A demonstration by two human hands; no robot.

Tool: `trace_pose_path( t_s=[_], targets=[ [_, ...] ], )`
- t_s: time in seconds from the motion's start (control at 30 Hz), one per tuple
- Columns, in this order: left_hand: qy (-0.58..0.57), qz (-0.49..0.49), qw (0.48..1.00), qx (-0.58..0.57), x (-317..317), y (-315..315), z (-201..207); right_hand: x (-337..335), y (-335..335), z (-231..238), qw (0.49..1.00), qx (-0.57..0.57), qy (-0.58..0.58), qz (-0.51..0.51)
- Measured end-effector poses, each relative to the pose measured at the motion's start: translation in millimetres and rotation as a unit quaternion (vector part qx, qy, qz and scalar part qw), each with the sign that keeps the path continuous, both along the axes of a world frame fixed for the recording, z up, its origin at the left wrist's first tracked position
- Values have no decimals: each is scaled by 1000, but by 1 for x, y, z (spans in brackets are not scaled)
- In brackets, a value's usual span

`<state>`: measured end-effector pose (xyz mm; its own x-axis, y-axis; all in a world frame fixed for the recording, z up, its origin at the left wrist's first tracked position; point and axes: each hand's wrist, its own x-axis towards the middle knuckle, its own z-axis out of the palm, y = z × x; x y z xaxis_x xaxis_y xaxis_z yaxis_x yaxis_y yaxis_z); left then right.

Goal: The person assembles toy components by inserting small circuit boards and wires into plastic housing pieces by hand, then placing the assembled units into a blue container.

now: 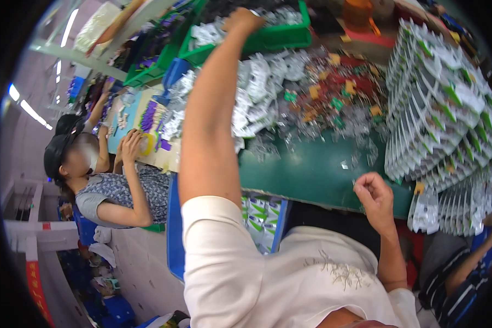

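Note:
My left arm stretches far forward over the table, and my left hand [243, 21] is down in a green bin [281, 37] among silvery-clear plastic pieces [206, 34]. Its fingertips are partly hidden there, so their grip does not show. Nearer my body, above the table's front edge, my right hand [375, 200] is closed in a pinch. Whatever sits between its fingertips is too small to make out. Ahead of it on the green tabletop [295, 169] lie scattered clear plastic bits [361, 128] and a tangle of red wires with small orange and green parts [333, 87].
Tall nested stacks of white-and-green plastic shells [437, 120] stand on the right. A heap of silvery pieces [257, 87] covers the table's far middle. Below the front edge is a blue crate [175, 235] beside green-and-white packs [262, 218]. Co-workers [120, 191] sit at left.

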<state>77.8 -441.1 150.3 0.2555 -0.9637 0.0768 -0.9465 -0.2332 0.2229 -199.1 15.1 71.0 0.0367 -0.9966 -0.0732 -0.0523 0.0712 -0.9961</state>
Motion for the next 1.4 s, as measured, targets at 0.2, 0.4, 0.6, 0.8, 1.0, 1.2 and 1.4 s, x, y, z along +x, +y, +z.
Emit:
trace_pose_path(
  t_s=[0.2, 0.4, 0.6, 0.8, 1.0, 1.2, 1.4],
  targets=[
    [-80, -193, 910, -358, 26, 76, 10, -11, 17, -8, 1000, 10, 11, 0],
    [33, -464, 790, -400, -39, 290, -23, -35, 32, -19, 996, 20, 43, -76],
    [151, -592, 765, -204, -69, 460, -113, -26, 29, -7, 971, -82, 223, -31],
    [136, -517, 823, -192, -74, 470, -145, 9, 8, -26, 908, -256, 327, 55],
    [301, -531, 786, -101, -64, 456, -136, 15, -5, -33, 838, -251, 455, 169],
    [342, -497, 790, -107, -72, 376, -119, 16, 13, -26, 820, -244, 483, 185],
    [210, -569, 791, -85, -104, 354, -127, 11, 33, -20, 827, -204, 497, 163]
  ],
)
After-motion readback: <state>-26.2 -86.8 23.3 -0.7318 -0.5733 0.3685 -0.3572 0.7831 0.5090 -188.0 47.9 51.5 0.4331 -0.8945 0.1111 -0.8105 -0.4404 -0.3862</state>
